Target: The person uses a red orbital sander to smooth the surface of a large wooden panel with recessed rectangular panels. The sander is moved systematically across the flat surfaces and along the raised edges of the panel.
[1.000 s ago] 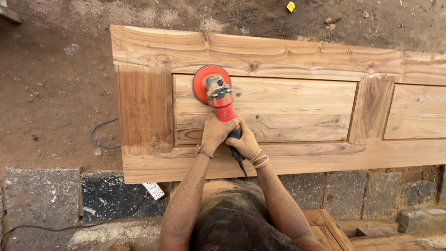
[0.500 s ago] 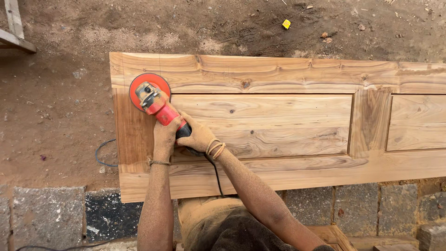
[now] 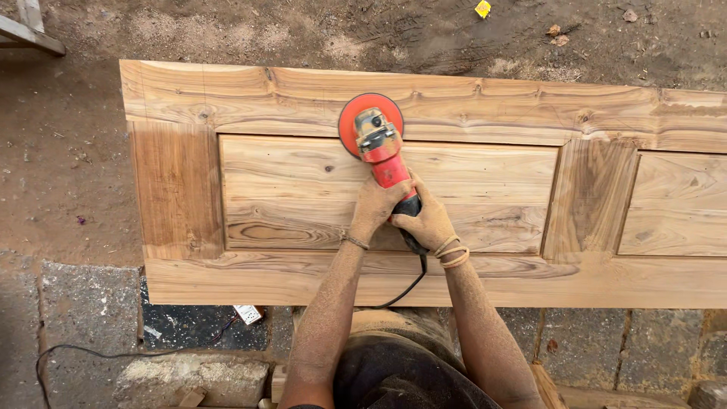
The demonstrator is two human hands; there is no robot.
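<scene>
Both hands grip a red sander lying on a wooden door. The left hand has its fingers wrapped tight round the red body; the right hand closes its fingers on the black rear handle just behind. The orange disc sits flat where the door's top rail meets the left panel. A black cord trails from the handle over the door's near edge toward the person. The door lies across dirt ground and stone blocks
</scene>
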